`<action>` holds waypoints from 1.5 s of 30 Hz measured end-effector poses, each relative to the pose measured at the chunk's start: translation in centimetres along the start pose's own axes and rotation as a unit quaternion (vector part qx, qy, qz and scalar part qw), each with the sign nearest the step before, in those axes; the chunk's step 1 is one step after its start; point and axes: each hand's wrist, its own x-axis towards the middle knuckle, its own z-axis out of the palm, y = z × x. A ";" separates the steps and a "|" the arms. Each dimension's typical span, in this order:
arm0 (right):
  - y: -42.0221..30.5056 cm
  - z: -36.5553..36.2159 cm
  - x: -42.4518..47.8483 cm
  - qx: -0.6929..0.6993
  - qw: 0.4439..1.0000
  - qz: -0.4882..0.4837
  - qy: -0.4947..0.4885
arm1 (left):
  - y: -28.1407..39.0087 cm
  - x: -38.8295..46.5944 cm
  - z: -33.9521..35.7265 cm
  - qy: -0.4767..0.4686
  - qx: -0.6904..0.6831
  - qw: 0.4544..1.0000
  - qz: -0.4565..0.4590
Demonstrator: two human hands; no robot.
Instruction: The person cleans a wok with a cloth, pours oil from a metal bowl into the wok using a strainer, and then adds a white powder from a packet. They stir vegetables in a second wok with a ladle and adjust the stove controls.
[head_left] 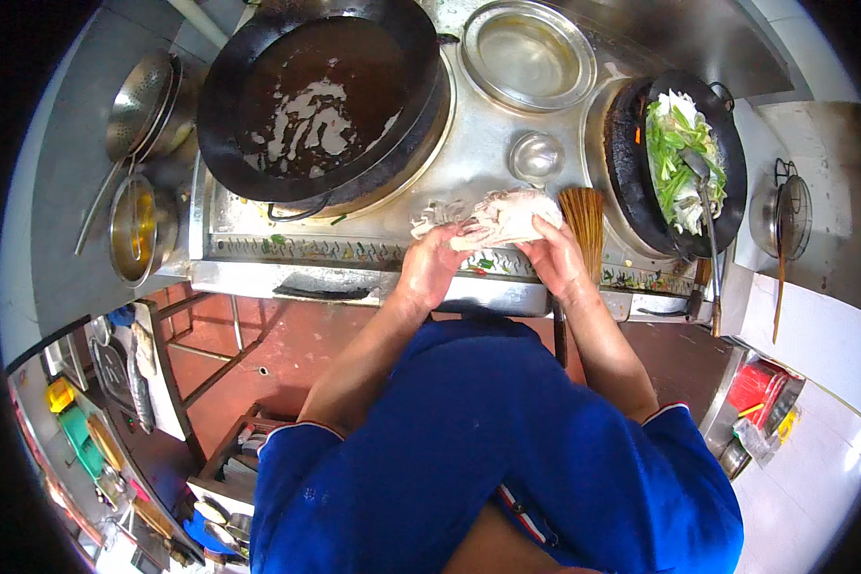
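Both my hands grip a bunched, pale wet cloth (509, 215) above the front of the steel stove top. My left hand (432, 265) holds its left end, and my right hand (551, 251) pinches its right end. Just right of the cloth stands a bamboo wok brush (587, 222). Beyond the cloth, a metal ladle bowl (537, 158) rests on the stove. The large wok (215, 122) at the left holds dark liquid with pale patches. At the right, a tilted wok (737, 136) contains green and white vegetables with a long-handled metal utensil (708, 229) lying in it.
A round steel basin (585, 64) sits at the back. Strainers (140, 107) and a pot of yellow liquid (118, 229) are at the left. A wire skimmer (795, 215) lies over a metal container at the right. The drain channel (359, 251) along the front edge has food scraps.
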 end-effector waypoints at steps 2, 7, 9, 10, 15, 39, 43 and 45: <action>0.0 1.3 0.1 0.082 0.994 0.042 -0.053 | 0.1 -1.4 1.6 -0.037 -0.037 0.999 -0.001; 0.5 2.0 0.5 0.139 0.980 0.131 -0.046 | 1.2 -4.3 5.2 -0.154 0.078 0.985 -0.001; 1.0 0.4 1.9 0.172 0.971 0.134 -0.099 | 1.7 -5.6 7.3 -0.190 0.104 0.975 0.045; 0.5 -0.1 2.5 0.159 0.968 0.104 -0.164 | 2.1 -6.0 7.7 -0.222 0.130 0.965 0.048; -2.0 2.8 0.7 0.174 0.971 0.031 -0.161 | 2.7 -7.5 5.0 -0.233 0.276 0.932 0.039; -4.4 5.7 -5.5 -0.432 0.871 -0.223 -0.070 | -1.4 -3.3 7.7 -0.146 0.186 0.971 0.031; -4.1 5.7 -5.6 -0.491 0.797 -0.348 -0.051 | -1.4 -3.6 8.0 -0.173 0.219 0.959 0.055; -4.0 5.7 -5.7 -0.462 0.817 -0.341 -0.048 | -1.4 -3.0 7.8 -0.133 0.264 0.951 0.091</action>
